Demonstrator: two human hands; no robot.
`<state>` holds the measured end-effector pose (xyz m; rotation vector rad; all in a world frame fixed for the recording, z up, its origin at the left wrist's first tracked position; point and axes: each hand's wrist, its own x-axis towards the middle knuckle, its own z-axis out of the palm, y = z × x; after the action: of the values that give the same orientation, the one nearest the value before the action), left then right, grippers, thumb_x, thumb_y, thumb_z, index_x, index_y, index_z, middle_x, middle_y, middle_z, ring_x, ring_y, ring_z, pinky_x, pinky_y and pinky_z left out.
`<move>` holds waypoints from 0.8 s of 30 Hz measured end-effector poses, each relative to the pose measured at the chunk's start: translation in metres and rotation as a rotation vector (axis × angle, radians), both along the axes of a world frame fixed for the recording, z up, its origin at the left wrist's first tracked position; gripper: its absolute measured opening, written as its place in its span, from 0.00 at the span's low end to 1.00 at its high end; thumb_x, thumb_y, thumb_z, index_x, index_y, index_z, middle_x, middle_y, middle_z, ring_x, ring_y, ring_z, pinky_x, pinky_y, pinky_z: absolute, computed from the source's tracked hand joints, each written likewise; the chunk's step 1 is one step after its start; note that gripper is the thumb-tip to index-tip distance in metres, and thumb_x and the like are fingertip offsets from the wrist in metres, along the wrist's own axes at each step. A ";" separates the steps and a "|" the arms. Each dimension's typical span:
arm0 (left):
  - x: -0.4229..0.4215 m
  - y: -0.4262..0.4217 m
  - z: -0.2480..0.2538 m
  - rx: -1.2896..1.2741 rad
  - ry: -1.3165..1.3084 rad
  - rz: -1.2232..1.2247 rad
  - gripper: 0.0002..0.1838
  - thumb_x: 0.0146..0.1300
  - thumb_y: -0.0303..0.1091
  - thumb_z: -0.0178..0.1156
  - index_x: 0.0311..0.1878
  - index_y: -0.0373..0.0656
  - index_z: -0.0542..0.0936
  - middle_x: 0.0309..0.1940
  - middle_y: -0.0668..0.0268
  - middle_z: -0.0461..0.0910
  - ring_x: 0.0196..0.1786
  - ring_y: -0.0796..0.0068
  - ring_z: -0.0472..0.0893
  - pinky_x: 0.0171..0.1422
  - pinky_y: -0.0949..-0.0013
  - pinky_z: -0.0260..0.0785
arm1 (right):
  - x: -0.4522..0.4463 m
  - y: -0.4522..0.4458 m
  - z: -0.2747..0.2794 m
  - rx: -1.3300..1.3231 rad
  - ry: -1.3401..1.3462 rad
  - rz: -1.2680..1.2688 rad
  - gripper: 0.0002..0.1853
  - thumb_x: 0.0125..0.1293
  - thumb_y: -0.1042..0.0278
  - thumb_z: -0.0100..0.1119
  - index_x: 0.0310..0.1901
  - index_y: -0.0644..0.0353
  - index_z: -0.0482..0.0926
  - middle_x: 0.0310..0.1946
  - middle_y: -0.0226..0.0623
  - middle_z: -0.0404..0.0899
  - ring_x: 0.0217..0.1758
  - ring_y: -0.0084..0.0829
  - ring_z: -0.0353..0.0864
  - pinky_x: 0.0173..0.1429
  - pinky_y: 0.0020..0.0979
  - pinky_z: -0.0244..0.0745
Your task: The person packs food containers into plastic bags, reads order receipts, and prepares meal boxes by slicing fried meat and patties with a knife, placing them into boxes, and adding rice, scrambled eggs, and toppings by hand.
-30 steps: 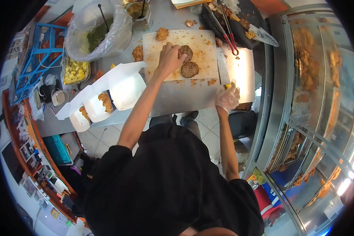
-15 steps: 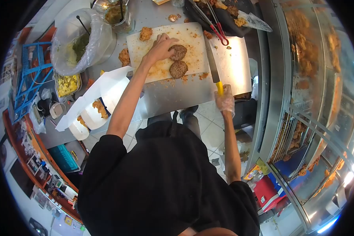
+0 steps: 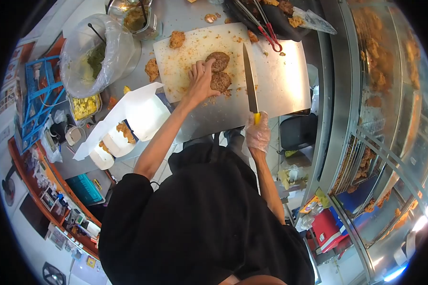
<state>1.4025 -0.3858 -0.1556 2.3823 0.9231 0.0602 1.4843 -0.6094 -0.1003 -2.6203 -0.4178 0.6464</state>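
Note:
My gloved right hand (image 3: 258, 133) is closed round the yellow handle of a long knife (image 3: 250, 78). The blade points away from me over the right part of the white cutting board (image 3: 176, 61). On the board lie two browned patties, the far one (image 3: 218, 61) touching the near one (image 3: 220, 81). My bare left hand (image 3: 200, 81) rests at their left side, fingers apart, with fingertips against the patties. A fried piece (image 3: 177, 39) sits at the board's far left corner, and another (image 3: 152, 69) lies beside its left edge.
An open white box (image 3: 142, 111) with fried pieces stands left of the board. Behind it are a plastic-lined tub (image 3: 97, 54) and a yellow food tray (image 3: 85, 107). Red-handled tongs (image 3: 271, 38) lie over a black pan at the back right. A glass cabinet (image 3: 385, 95) stands right.
My right hand has taken hold of the knife and brought it left, lifting it toward the patties. My left hand has shifted nearer to me along the patties.

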 end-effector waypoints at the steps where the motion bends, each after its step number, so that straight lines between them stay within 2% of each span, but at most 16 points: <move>1: 0.000 0.004 0.004 -0.027 -0.010 -0.015 0.61 0.30 0.38 0.84 0.71 0.46 0.58 0.58 0.53 0.61 0.62 0.49 0.63 0.65 0.49 0.59 | -0.001 0.001 0.006 0.008 -0.001 -0.013 0.16 0.71 0.52 0.52 0.49 0.55 0.73 0.29 0.57 0.81 0.34 0.60 0.82 0.36 0.54 0.73; 5: 0.003 0.019 0.009 -0.032 -0.068 -0.079 0.57 0.35 0.33 0.82 0.71 0.50 0.60 0.59 0.54 0.61 0.62 0.49 0.64 0.66 0.50 0.59 | -0.006 0.014 0.010 0.005 0.091 0.010 0.14 0.71 0.55 0.52 0.45 0.58 0.73 0.28 0.58 0.80 0.34 0.61 0.81 0.37 0.55 0.73; 8: 0.005 0.029 0.011 -0.007 -0.094 -0.123 0.49 0.42 0.32 0.78 0.69 0.50 0.62 0.59 0.56 0.62 0.62 0.51 0.64 0.65 0.50 0.59 | -0.015 0.032 -0.004 0.145 0.002 0.094 0.13 0.71 0.59 0.50 0.44 0.61 0.73 0.26 0.58 0.79 0.32 0.61 0.80 0.37 0.55 0.73; 9: 0.008 0.031 0.012 0.005 -0.159 -0.098 0.44 0.45 0.32 0.76 0.67 0.49 0.65 0.57 0.56 0.64 0.61 0.53 0.65 0.65 0.52 0.60 | -0.018 0.043 -0.004 0.122 0.054 0.079 0.11 0.71 0.64 0.49 0.43 0.64 0.72 0.28 0.59 0.79 0.34 0.60 0.80 0.39 0.55 0.73; 12: 0.029 0.049 0.016 0.031 -0.385 -0.060 0.31 0.54 0.33 0.70 0.61 0.47 0.71 0.50 0.57 0.70 0.55 0.56 0.70 0.62 0.56 0.63 | -0.021 0.064 -0.013 0.224 -0.028 0.164 0.08 0.71 0.66 0.49 0.44 0.60 0.72 0.29 0.56 0.78 0.34 0.57 0.80 0.36 0.52 0.71; 13: 0.047 0.059 0.019 0.029 -0.476 -0.066 0.26 0.56 0.34 0.69 0.58 0.46 0.73 0.46 0.58 0.71 0.53 0.57 0.71 0.60 0.57 0.64 | -0.022 0.068 -0.018 0.232 -0.009 0.190 0.09 0.71 0.65 0.48 0.44 0.63 0.71 0.33 0.57 0.78 0.37 0.56 0.80 0.38 0.52 0.72; 16: 0.104 0.077 0.030 0.044 -0.636 -0.183 0.13 0.63 0.37 0.63 0.47 0.41 0.79 0.39 0.60 0.78 0.47 0.59 0.75 0.55 0.59 0.68 | -0.023 0.081 -0.030 0.085 0.073 0.262 0.11 0.70 0.65 0.49 0.46 0.64 0.70 0.36 0.57 0.79 0.39 0.56 0.81 0.40 0.50 0.74; 19: 0.148 0.091 -0.027 0.060 -0.612 -0.400 0.11 0.66 0.39 0.61 0.44 0.44 0.80 0.37 0.63 0.79 0.48 0.62 0.75 0.56 0.59 0.68 | -0.022 0.089 -0.018 -0.011 0.067 0.333 0.11 0.69 0.69 0.48 0.49 0.64 0.68 0.38 0.55 0.80 0.43 0.52 0.81 0.47 0.47 0.78; 23: 0.155 0.091 -0.058 0.096 -0.626 -0.471 0.12 0.68 0.44 0.60 0.43 0.45 0.80 0.39 0.66 0.78 0.47 0.63 0.73 0.58 0.59 0.66 | -0.020 0.081 -0.061 -0.027 0.051 0.380 0.11 0.70 0.64 0.48 0.48 0.62 0.70 0.40 0.55 0.81 0.44 0.53 0.82 0.46 0.47 0.78; 24: 0.158 0.085 -0.064 0.109 -0.609 -0.483 0.13 0.68 0.45 0.60 0.43 0.45 0.80 0.40 0.66 0.77 0.48 0.63 0.73 0.58 0.59 0.66 | -0.023 0.078 -0.047 0.017 0.089 0.316 0.12 0.71 0.62 0.47 0.48 0.61 0.71 0.40 0.55 0.81 0.44 0.53 0.83 0.46 0.48 0.78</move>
<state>1.5609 -0.3009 -0.2196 2.3954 0.0596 0.6182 1.4616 -0.5311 -0.1474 -2.5192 -0.8150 0.8507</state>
